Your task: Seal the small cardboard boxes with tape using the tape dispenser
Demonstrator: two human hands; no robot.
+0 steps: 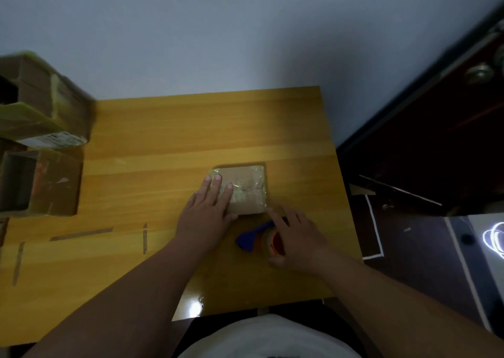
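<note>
The right hand [296, 237] curls over the blue-handled tape dispenser [259, 239] at the near table edge, gripping its roll. Just beyond, the left hand [208, 207] presses flat, fingers straight, on the small cardboard box [245, 191]: probably light, stiff, its taped top slick, best steadied by its edges.

tape dispenser [261, 239] partly hidden, perhaps gripped

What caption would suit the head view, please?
Left hand presses the box; right hand grips the dispenser.
</note>
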